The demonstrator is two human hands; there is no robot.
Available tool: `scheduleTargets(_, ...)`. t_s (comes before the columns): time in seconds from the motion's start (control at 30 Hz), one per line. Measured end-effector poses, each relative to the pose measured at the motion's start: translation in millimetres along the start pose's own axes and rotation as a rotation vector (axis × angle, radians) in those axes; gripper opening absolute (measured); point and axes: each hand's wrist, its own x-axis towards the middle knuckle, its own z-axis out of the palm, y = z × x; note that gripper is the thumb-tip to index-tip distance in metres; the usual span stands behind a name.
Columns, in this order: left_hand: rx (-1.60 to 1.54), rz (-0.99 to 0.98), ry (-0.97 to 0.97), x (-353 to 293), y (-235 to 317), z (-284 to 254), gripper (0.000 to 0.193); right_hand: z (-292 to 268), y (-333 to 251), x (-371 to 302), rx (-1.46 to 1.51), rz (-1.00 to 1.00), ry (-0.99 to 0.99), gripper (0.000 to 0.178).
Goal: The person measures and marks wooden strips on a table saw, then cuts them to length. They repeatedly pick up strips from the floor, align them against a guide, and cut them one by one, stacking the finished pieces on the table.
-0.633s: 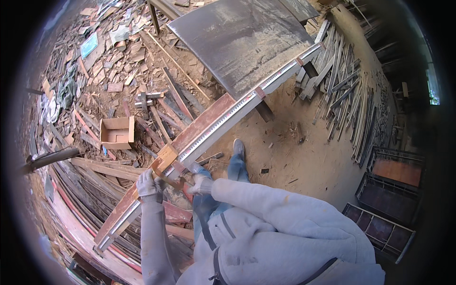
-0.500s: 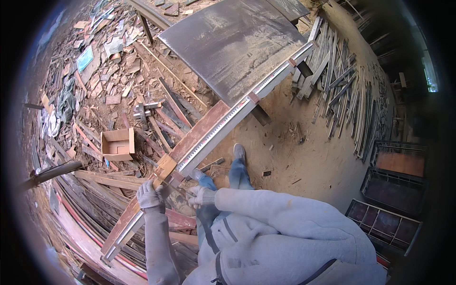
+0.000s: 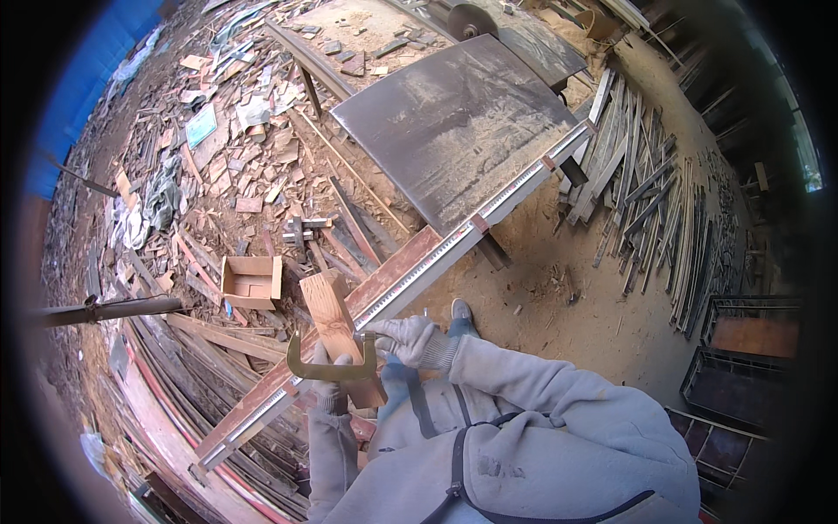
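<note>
A brass-coloured C-clamp [image 3: 332,372] lies across a light wooden block [image 3: 327,306], with the clamp's open side facing away from me. My left hand [image 3: 325,384], in a grey glove, is closed on the block, partly hidden under the clamp's back. My right hand [image 3: 414,341], also gloved, grips the clamp at its right end; the fingertips there are partly covered. Beneath both hands runs a long reddish-brown rail [image 3: 393,269] with a measuring scale [image 3: 415,272] along its near edge. The block sits tilted across this rail.
A dark sawdust-strewn table [image 3: 463,122] adjoins the rail's far end, with a round blade [image 3: 472,22] behind it. Offcuts litter the ground at left around a cardboard box [image 3: 251,282]. Thin wood strips [image 3: 646,192] and black crates [image 3: 751,327] lie at right.
The wooden block has come off the rail's line and turned to point away from me. The clamp now shows clearly across it. My right hand has moved up and right.
</note>
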Motion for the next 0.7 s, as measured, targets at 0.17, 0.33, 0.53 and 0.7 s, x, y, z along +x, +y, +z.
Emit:
scheduleTargets(0.17,-0.492,0.128,-0.207,13,28,82,0.123,-40,20,-5,-0.003,-0.015,0.121,0.038)
scheduleTargets(0.33,-0.639,0.047,-0.031,39,36,167,0.109,-111,94,16,-0.134,-0.346,0.147,0.046)
scheduleTargets(0.53,-0.686,0.002,0.537,81,-2,265,0.064,-204,140,38,-0.028,-0.428,-0.118,0.042)
scheduleTargets(0.7,-0.690,0.072,0.781,31,-35,309,0.060,-283,214,135,0.909,0.539,-0.263,0.060)
